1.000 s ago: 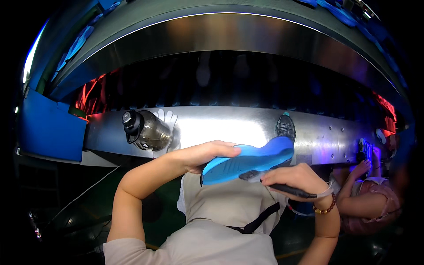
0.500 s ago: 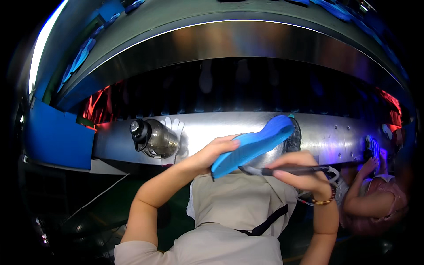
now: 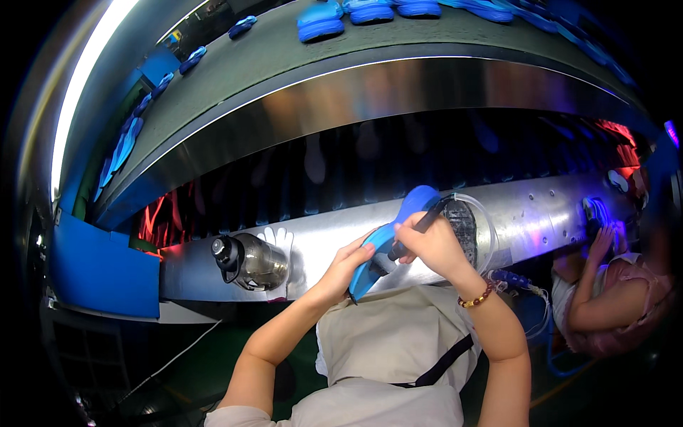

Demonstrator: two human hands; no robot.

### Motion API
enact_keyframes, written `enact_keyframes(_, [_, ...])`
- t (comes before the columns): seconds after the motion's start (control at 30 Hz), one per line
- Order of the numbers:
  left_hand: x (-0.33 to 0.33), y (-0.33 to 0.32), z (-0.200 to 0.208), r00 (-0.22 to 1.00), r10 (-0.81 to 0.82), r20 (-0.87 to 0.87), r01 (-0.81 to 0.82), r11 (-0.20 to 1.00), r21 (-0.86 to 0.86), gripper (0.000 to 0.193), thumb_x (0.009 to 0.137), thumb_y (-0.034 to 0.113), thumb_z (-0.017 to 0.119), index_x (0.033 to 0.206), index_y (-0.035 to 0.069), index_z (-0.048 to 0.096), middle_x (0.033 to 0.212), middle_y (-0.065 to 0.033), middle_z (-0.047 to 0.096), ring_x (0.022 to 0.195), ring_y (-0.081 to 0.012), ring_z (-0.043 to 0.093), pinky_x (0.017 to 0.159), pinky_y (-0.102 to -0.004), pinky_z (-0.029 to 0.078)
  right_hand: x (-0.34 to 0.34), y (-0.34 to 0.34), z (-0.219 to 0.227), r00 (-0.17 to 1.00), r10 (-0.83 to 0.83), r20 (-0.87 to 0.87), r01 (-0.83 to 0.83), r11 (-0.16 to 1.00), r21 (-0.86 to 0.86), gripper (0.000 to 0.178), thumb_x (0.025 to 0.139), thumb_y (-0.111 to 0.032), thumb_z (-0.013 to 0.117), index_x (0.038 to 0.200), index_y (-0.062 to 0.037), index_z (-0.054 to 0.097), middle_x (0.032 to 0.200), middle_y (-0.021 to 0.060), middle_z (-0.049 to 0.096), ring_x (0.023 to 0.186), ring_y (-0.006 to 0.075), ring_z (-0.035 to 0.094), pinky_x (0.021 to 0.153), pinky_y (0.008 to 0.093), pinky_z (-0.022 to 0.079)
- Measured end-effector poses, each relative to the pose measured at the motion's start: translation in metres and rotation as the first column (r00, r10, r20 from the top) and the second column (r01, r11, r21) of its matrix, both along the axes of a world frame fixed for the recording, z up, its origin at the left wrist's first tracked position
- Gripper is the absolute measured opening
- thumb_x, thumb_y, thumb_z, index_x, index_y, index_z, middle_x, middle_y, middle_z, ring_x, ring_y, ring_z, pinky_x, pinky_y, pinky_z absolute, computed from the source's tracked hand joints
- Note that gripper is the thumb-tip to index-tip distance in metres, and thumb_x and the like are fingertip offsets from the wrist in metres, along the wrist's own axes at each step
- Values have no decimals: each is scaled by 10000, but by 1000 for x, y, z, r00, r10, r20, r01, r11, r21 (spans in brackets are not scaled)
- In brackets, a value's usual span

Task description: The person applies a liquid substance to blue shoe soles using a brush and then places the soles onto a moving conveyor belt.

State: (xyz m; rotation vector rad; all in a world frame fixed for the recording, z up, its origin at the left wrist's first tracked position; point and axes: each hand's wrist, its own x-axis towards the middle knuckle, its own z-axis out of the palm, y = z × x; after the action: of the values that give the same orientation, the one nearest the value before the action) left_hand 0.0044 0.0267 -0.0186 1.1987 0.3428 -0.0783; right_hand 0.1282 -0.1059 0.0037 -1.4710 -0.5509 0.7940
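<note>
A blue shoe sole (image 3: 385, 235) is tilted upward above the metal ledge, its heel end nearest my body. My left hand (image 3: 348, 262) is closed on the sole's left edge, thumb on top. My right hand (image 3: 435, 245) is closed round a black-handled brush (image 3: 425, 223), whose dark bristles are down against or just over the sole's lower part. A pale hose runs from the handle's upper end. Just right of the sole, a dark textured pad (image 3: 462, 229) lies on the ledge, partly behind my right hand.
A smoky bottle (image 3: 256, 263) stands beside a white glove (image 3: 281, 240) on the metal ledge (image 3: 320, 238). Beyond the dark slot, several blue soles (image 3: 370, 13) lie on a green belt (image 3: 284, 60). At the right, a co-worker's hand (image 3: 603, 240) works near another sole.
My right hand has turned upright and moved up and left, bringing the brush over the sole. The sole is steeper. The view has shifted, showing more of the belt.
</note>
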Motion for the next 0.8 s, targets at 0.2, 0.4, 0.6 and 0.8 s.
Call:
enact_keyframes(0.2, [-7, 5, -9, 995, 100, 16, -98, 990, -100, 496, 881, 242, 433, 1308, 8, 338, 1182, -103, 480, 1038, -160, 476, 880, -278, 380, 7, 2, -16, 975, -222, 4, 222, 974, 44, 237, 806, -147, 558, 663, 42, 551, 564, 94, 570, 460, 139, 582, 419, 221, 473])
enact_keyframes(0.4, [-14, 8, -12, 994, 112, -16, -113, 983, -145, 538, 868, 304, 455, 1296, 2, 333, 1175, -115, 490, 1043, -179, 504, 867, -305, 420, 37, -9, -30, 891, -453, 25, 441, 878, 189, 220, 836, -149, 553, 739, 47, 574, 656, 108, 607, 548, 136, 609, 490, 214, 499])
enact_keyframes(0.6, [2, 6, -18, 975, 221, -32, -214, 881, -423, 515, 860, 349, 446, 1235, 1, 382, 1127, -161, 528, 998, -261, 553, 846, -384, 466, -22, -8, -30, 889, -253, 381, 190, 962, 195, 307, 789, -116, 642, 1036, 53, 575, 804, 90, 633, 686, 91, 563, 620, 220, 458])
enact_keyframes(0.8, [-24, 34, -11, 984, 172, 43, -138, 897, -420, 626, 834, 409, 459, 1289, 1, 323, 1174, -175, 490, 1027, -279, 525, 879, -404, 427, -21, -46, -29, 991, 136, -7, -127, 945, 302, 224, 828, -134, 516, 850, 55, 633, 823, 160, 639, 757, 207, 614, 665, 280, 484])
